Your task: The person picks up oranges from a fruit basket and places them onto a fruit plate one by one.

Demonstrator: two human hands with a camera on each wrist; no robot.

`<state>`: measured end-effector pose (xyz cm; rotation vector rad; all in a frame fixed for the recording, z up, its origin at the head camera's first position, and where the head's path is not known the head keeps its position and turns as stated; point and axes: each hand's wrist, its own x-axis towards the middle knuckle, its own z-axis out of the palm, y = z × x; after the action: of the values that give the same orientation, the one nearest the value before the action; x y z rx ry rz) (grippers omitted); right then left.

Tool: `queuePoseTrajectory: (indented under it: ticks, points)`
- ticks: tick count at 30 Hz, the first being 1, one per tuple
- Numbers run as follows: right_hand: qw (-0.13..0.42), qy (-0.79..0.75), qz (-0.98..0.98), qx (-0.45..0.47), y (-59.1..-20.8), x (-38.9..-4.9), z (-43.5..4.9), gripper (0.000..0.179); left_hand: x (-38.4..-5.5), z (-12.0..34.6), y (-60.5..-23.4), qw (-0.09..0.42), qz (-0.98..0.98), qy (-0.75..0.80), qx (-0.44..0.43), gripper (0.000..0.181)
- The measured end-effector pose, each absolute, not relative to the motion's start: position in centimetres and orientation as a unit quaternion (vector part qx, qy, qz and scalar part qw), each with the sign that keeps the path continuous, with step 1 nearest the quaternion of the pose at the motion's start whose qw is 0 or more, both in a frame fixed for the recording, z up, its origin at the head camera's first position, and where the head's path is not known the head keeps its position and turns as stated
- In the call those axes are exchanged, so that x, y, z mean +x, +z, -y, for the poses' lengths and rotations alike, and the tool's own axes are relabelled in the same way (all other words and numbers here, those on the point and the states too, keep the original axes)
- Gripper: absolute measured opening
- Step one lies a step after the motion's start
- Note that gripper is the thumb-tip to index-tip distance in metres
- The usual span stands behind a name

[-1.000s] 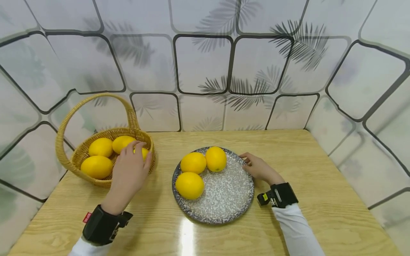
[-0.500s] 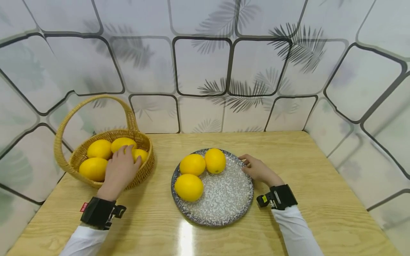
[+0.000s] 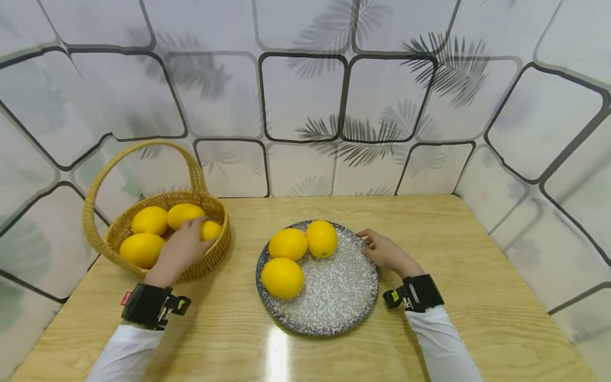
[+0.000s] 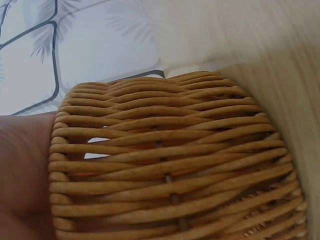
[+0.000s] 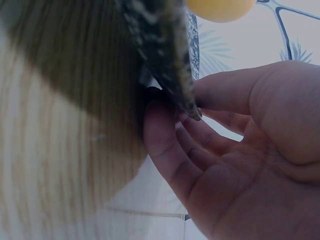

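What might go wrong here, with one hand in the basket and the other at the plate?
The left grip is at the rightmost fruit in the basket, its hold partly hidden; that smooth, rounded fruit might slip or catch the basket's edge if lifted.

The right grip pinches the edge of the plate. If it raised that side, the front fruit, close to the plate's left edge, could roll off.

Head view down over basket (image 3: 216, 255) and plate (image 3: 334, 289), wrist views close beside them
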<state>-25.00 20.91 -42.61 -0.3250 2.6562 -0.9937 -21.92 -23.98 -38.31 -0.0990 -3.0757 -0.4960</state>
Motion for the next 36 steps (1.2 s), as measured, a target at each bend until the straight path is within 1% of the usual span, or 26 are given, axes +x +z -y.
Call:
queuePoseTrajectory:
  ticks: [6,12,26,36]
  points:
    - [0.142,-0.342,-0.922,-0.112,-42.79,-24.91,-20.87,0.046,-22.11,24.08,-38.26,-0.014,0.986,-0.165,-0.023,0.066]
    - [0.142,-0.340,-0.923,-0.114,-42.86,-24.91,-20.90,0.046,-21.86,23.96,-38.11,-0.024,0.983,-0.180,-0.011,0.070]
    - [0.141,-0.339,-0.924,-0.109,-42.86,-24.92,-20.73,0.046,-21.38,24.14,-38.50,0.024,0.984,-0.175,0.006,0.075]
    - [0.143,-0.335,-0.925,-0.111,-42.67,-25.18,-20.85,0.047,-21.11,23.61,-38.51,0.086,0.981,-0.174,0.009,0.071]
